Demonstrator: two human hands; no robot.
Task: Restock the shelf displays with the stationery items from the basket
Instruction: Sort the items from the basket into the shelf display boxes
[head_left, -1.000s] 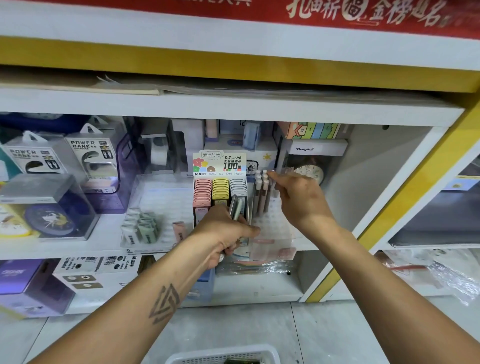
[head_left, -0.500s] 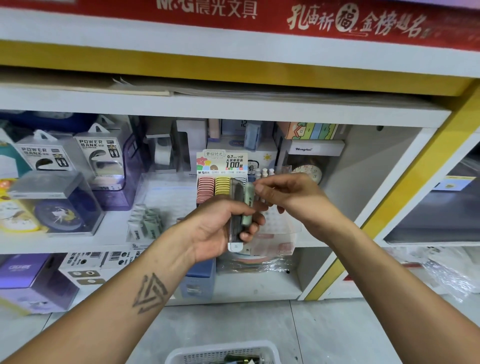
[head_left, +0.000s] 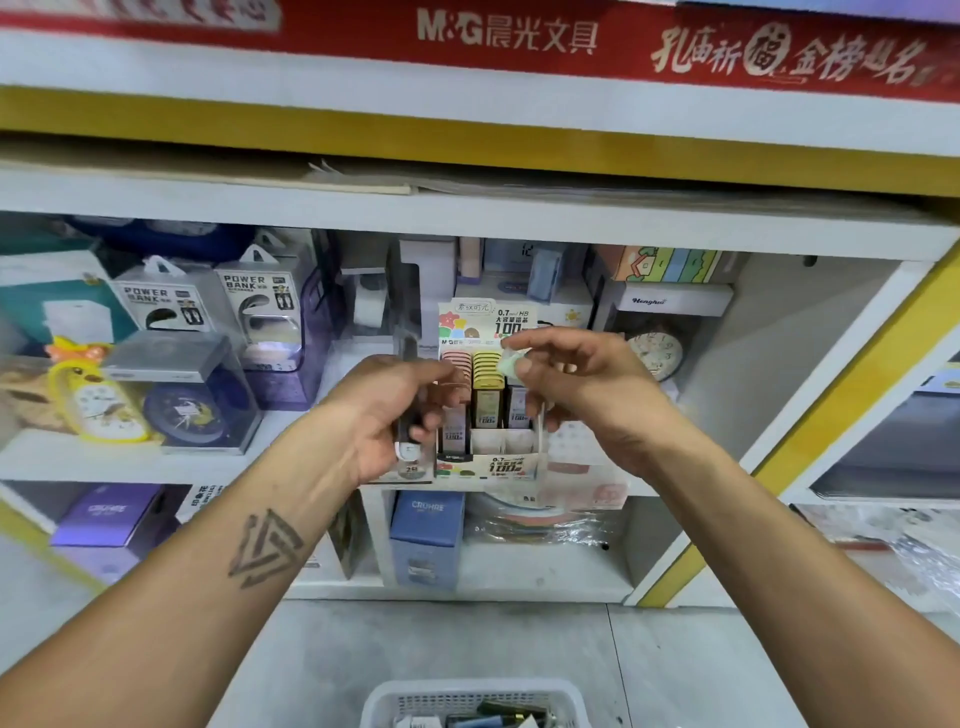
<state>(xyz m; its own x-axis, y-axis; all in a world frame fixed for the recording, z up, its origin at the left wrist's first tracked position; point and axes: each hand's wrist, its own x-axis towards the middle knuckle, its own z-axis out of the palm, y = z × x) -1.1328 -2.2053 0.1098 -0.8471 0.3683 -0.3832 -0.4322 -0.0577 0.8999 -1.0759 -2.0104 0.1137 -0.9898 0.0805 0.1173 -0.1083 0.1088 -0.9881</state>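
Before shelf (head_left: 467, 218), two hands: left (head_left: 387, 415) grips pens (head_left: 410, 441), right (head_left: 576, 384) pinches one.

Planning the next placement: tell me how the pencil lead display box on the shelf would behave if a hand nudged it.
The pencil lead display box looks like thin printed card, so it is probably light and would slide easily on the shelf. Its tall header card may make it apt to tip backward. The front compartments look partly empty, so there is likely little weight to steady it.

left hand (head_left: 395, 410) gripping, right hand (head_left: 576, 384) pinching, both raised.
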